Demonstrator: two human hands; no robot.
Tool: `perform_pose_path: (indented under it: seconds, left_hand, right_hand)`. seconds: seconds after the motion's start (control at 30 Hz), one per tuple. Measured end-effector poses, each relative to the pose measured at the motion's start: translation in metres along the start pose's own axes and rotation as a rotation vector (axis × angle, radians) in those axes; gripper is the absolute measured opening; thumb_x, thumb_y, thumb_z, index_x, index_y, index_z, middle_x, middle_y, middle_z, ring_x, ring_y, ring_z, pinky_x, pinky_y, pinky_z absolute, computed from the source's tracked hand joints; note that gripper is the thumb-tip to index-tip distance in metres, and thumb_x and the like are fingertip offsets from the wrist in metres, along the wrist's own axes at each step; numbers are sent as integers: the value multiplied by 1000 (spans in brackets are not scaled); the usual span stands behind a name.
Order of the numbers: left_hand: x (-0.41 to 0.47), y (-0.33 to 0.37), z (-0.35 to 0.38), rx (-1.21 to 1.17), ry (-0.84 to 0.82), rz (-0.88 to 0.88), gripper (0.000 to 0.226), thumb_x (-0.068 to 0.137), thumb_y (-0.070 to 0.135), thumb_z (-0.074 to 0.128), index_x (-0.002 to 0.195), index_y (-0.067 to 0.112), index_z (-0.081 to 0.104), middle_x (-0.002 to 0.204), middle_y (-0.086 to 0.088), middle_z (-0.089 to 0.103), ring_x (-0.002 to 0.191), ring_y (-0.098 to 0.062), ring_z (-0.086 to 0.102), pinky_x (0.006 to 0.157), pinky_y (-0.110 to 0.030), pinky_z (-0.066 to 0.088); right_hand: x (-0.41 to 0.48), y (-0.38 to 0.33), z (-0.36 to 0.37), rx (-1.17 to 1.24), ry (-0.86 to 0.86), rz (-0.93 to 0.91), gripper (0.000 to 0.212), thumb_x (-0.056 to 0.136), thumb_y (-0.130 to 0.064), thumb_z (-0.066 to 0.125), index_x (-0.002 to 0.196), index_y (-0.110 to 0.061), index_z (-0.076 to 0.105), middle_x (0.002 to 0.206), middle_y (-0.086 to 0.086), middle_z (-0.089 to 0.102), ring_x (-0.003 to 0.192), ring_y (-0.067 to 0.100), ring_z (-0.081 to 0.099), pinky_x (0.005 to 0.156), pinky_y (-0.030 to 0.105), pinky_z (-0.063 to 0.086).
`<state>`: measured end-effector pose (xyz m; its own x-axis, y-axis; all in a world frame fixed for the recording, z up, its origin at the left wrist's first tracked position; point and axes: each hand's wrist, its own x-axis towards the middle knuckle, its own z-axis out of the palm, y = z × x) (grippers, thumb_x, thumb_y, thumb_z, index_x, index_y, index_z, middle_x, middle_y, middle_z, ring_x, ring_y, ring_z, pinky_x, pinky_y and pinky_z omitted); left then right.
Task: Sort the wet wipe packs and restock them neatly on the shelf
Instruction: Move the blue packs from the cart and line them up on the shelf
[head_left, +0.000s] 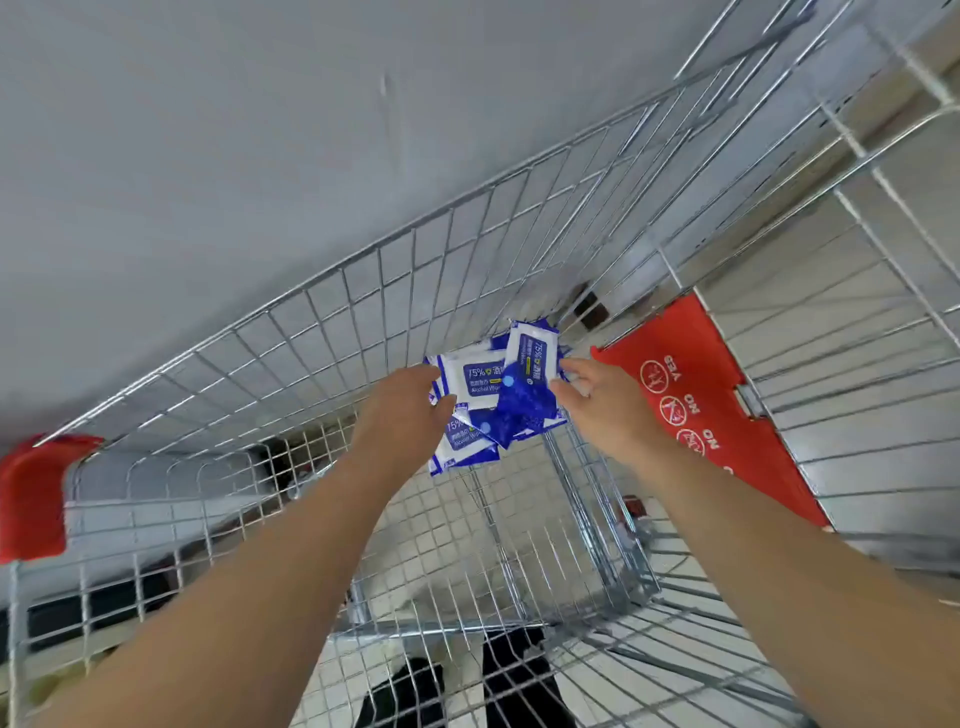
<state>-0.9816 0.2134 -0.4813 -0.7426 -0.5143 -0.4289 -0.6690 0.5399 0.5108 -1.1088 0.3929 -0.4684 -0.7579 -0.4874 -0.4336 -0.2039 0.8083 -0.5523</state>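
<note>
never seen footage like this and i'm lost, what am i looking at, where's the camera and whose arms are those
No machine here: a person wears one camera on the head, looking down, so both bare arms are theirs. They reach into a wire shopping cart. A loose pile of blue and white wet wipe packs lies in one corner of it. The left hand grips one side; the right hand touches the other, its grip unclear.

Wire cart (379, 249), red flap (696, 395)
</note>
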Motion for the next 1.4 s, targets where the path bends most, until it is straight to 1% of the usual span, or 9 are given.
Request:
perform_pose_path:
  seconds: [0.13, 0.33, 0.43, 0.53, 0.67, 0.87, 1.0, 1.23, 1.4]
  left_hand:
    - [48, 1, 46, -77, 26, -95, 44, 88, 37, 64, 121, 9, 58, 117, -11, 60, 109, -28, 56, 85, -33, 42]
    - [75, 7, 77, -246, 124, -286, 70, 74, 34, 81, 127, 10, 44, 121, -9, 56, 99, -24, 57, 75, -29, 40]
    - [72, 0, 80, -344, 136, -314, 58, 71, 31, 84, 114, 10, 52, 102, -2, 63, 85, -19, 58, 63, -24, 41]
    - [57, -19, 81, -403, 105, -323, 39, 69, 27, 84, 100, 13, 66, 90, 0, 71, 82, -19, 67, 74, -35, 55]
    - [28, -38, 75, -654, 101, -421, 29, 81, 12, 74, 108, 13, 64, 96, -2, 71, 79, -13, 68, 61, -25, 53]
    - [44, -14, 75, -739, 231, -458, 21, 80, 17, 73, 99, 17, 64, 91, -4, 71, 77, -21, 69, 70, -37, 58]
    - [66, 3, 77, -697, 225, -474, 20, 78, 18, 75, 92, 17, 61, 89, -3, 69, 77, -22, 68, 67, -36, 58]
    - [38, -27, 62, -729, 329, -520, 43, 77, 10, 77, 108, 18, 49, 89, 4, 60, 73, -11, 62, 57, -24, 48]
    - [2, -78, 46, -810, 315, -612, 51, 81, 10, 73, 126, 12, 48, 101, -1, 63, 83, -15, 64, 74, -32, 52]
  right_hand:
    - [43, 21, 24, 42, -33, 31, 45, 94, -25, 56, 135, -8, 51, 136, 11, 54, 123, 23, 52, 98, 28, 38]
    - [81, 45, 51, 93, -52, 59, 44, 91, -24, 62, 133, -14, 52, 126, 12, 58, 111, 23, 55, 87, 24, 40]
    - [86, 49, 59, 194, -13, 61, 49, 83, -17, 70, 129, -16, 51, 110, 5, 63, 94, 20, 58, 77, 27, 48]
    - [85, 52, 58, 304, 16, 59, 57, 76, -11, 76, 122, -28, 48, 105, 5, 68, 91, 22, 64, 81, 39, 53]
    - [73, 55, 41, 301, -5, 29, 76, 74, 2, 69, 131, -35, 34, 103, -2, 69, 87, 18, 67, 80, 41, 55]
    - [52, 59, 26, 156, -73, -6, 29, 89, -3, 53, 109, -22, 60, 101, -6, 66, 82, 7, 60, 61, 22, 42]
    - [54, 63, 30, 194, -24, 35, 26, 88, -3, 52, 110, -15, 59, 102, -1, 66, 88, 16, 62, 69, 28, 45]
    - [55, 64, 40, 359, -65, 159, 17, 92, -5, 47, 105, -11, 57, 95, 4, 65, 67, 10, 57, 47, 20, 40]
    - [56, 51, 52, 460, -104, 218, 19, 95, -12, 47, 108, -14, 60, 93, 4, 67, 70, 15, 59, 50, 20, 44]
